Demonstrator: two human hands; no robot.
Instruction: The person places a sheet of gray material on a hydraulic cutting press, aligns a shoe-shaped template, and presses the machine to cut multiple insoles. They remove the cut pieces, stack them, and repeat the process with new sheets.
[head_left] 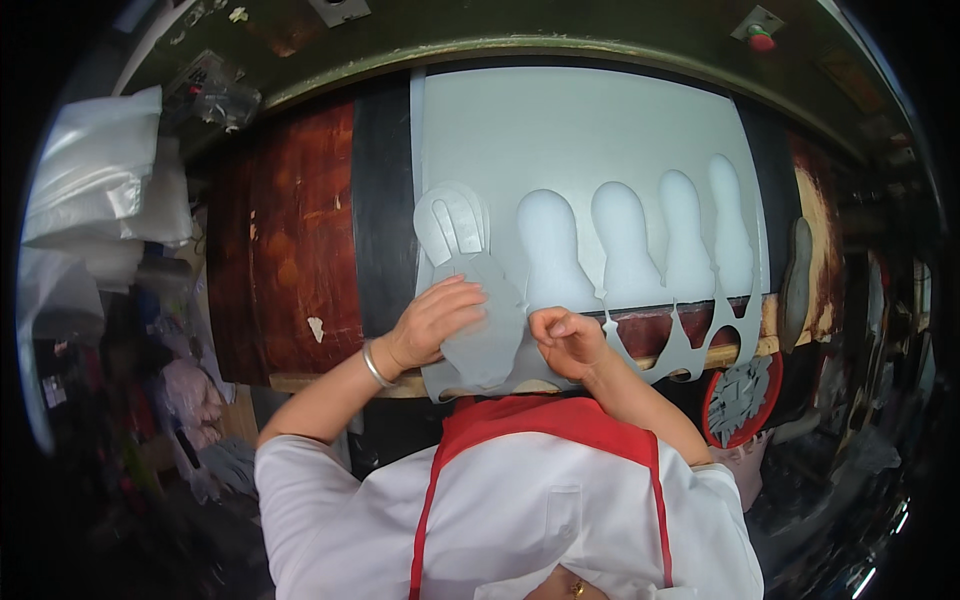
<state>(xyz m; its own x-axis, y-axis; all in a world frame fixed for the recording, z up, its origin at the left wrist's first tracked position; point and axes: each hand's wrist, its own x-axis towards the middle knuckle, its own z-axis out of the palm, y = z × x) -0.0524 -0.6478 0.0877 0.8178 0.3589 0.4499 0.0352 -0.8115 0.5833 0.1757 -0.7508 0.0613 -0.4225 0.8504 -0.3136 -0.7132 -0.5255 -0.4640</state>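
Left hand (440,322) lies over the left side of a grey sole-shaped piece (492,345), fingers together and fairly straight; can't tell if it grips or just presses, thumb is hidden. Piece sits at the left end of the pale grey sheet (590,120), near the front edge, probably there for easy reach. Right hand (572,345) is just right of the piece, fingers curled in; nothing visible in it, can't confirm a pinch. Both forearms come in from the front, likely to work the piece from both sides. Just beyond the left hand: a rounded pale piece with a U-shaped outline (450,215). Sole-shaped openings run side by side to the right, presumably packed close to save material; the scalloped sheet edge overhangs the brown board at the front. Red tub (712,410) with grey scraps sits at front right, looks placed for offcuts. Long grey object (798,285) lies by the right end.
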